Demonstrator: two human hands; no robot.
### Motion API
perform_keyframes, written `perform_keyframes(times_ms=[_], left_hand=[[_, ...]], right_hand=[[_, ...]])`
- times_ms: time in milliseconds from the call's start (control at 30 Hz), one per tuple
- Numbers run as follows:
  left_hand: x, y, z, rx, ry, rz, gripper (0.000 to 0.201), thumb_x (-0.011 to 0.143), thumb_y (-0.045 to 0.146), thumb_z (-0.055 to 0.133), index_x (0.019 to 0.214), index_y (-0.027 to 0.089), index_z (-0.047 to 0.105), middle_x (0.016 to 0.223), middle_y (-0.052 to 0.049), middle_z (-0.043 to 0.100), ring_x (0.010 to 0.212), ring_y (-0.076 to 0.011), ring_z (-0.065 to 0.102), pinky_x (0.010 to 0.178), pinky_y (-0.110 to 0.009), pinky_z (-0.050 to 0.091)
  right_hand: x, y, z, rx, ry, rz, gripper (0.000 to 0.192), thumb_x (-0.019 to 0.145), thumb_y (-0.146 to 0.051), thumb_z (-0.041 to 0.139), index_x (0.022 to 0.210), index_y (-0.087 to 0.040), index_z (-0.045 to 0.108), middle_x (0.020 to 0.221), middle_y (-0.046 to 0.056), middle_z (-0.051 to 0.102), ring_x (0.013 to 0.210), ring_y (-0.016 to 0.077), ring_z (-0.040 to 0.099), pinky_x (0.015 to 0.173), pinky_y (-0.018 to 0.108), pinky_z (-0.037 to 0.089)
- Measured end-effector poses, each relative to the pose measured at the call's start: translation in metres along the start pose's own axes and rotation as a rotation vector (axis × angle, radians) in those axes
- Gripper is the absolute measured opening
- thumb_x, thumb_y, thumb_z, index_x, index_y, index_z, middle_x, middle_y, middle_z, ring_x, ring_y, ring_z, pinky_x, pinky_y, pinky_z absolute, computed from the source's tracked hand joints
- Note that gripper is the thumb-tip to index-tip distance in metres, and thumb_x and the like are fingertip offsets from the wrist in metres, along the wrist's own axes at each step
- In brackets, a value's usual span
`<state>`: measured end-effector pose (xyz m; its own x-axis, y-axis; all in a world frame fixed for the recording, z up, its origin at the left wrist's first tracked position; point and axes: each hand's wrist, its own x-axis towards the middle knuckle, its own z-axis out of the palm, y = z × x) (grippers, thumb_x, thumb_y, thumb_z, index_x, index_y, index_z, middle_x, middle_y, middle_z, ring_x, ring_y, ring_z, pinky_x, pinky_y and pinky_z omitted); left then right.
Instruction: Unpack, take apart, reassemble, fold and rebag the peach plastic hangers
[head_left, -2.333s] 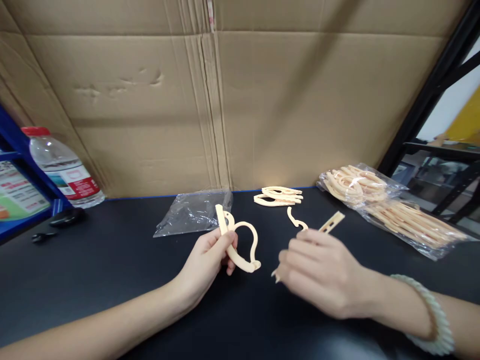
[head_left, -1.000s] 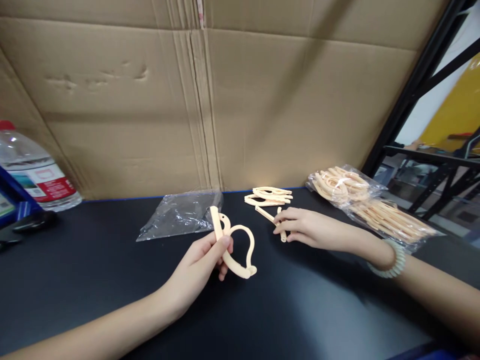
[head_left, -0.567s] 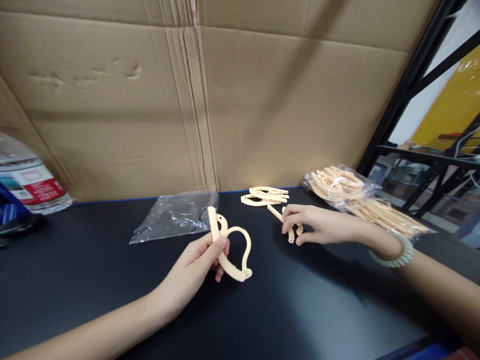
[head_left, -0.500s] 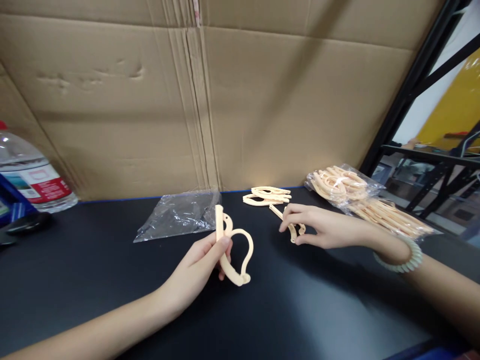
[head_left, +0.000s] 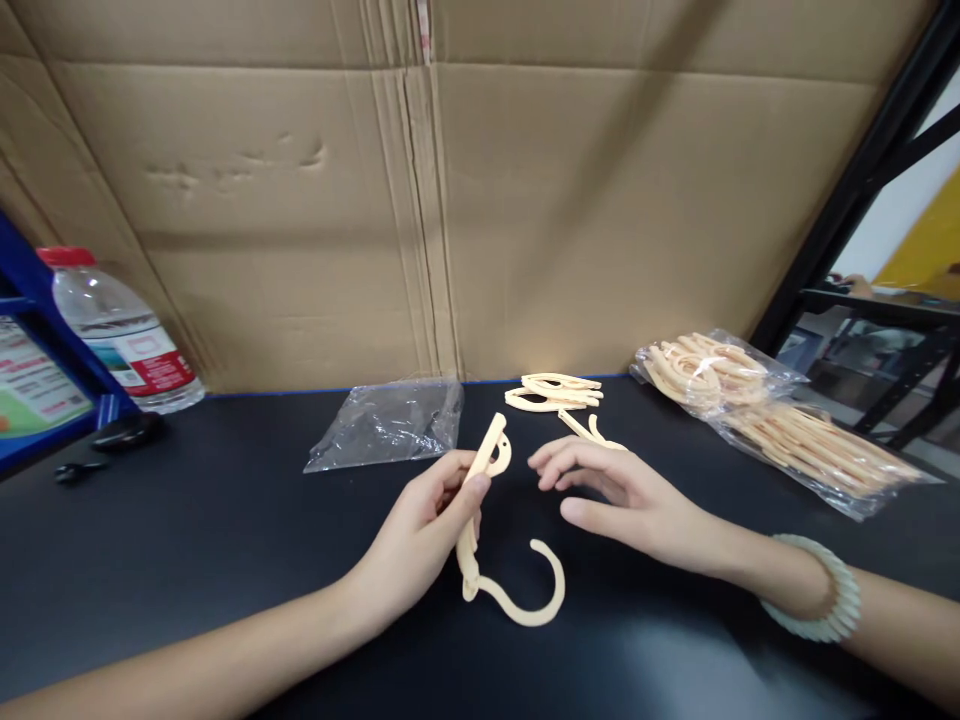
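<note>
My left hand (head_left: 420, 532) pinches the straight bar of a cream plastic hanger piece (head_left: 480, 478). Its curved hook (head_left: 541, 604) hangs down from the bar's lower end, just above the black table (head_left: 225, 560). Right of it, my right hand (head_left: 630, 500) hovers with fingers spread and nothing in it, a pale bead bracelet (head_left: 821, 600) on the wrist. Just beyond its fingertips lie a loose cream strip and small hook (head_left: 586, 428).
A small pile of cream pieces (head_left: 555, 392) lies by the cardboard wall (head_left: 525, 220). A clear bag full of the same parts (head_left: 765, 410) sits at the right, an empty clear bag (head_left: 390, 425) left of centre. A water bottle (head_left: 124, 335) and blue shelf (head_left: 37, 400) stand at the left.
My left hand has tilted the bar and the curved hook has swung open downward. My right hand has left the loose strip and small hook on the table and come back toward the left hand.
</note>
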<state>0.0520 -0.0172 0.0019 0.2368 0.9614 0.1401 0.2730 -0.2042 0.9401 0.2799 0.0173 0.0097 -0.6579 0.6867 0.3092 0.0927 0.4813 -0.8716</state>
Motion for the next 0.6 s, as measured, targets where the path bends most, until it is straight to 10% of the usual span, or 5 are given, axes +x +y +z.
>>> perform_keyframes(times_ms=[167, 367, 600], left_hand=[[-0.002, 0.000, 0.000, 0.078, -0.038, 0.039, 0.027, 0.093, 0.042, 0.050, 0.097, 0.019, 0.063, 0.067, 0.003, 0.052, 0.060, -0.0121, 0.048, 0.055, -0.022, 0.039], [-0.003, -0.002, -0.002, 0.195, 0.080, 0.031, 0.028, 0.095, 0.042, 0.045, 0.093, 0.019, 0.061, 0.066, 0.003, 0.051, 0.062, -0.0144, 0.051, 0.057, -0.024, 0.042], [-0.006, -0.004, -0.003, 0.711, -0.020, 0.283, 0.025, 0.096, 0.025, 0.041, 0.115, 0.024, 0.057, 0.094, -0.003, 0.064, 0.075, -0.0180, 0.062, 0.065, -0.027, 0.045]], right_hand=[[0.002, 0.002, 0.004, 0.291, -0.104, 0.097, 0.027, 0.089, -0.029, 0.060, 0.115, -0.024, 0.065, 0.128, 0.007, 0.060, 0.123, 0.0206, 0.052, 0.106, 0.040, 0.038], [0.005, 0.003, -0.002, 0.333, 0.287, 0.175, 0.025, 0.082, -0.036, 0.069, 0.098, -0.017, 0.063, 0.090, 0.004, 0.067, 0.080, 0.0146, 0.066, 0.073, 0.027, 0.053], [0.001, 0.000, 0.010, 0.347, -0.147, 0.414, 0.037, 0.089, -0.047, 0.055, 0.107, -0.015, 0.052, 0.069, -0.001, 0.061, 0.040, 0.0052, 0.049, 0.038, 0.016, 0.037]])
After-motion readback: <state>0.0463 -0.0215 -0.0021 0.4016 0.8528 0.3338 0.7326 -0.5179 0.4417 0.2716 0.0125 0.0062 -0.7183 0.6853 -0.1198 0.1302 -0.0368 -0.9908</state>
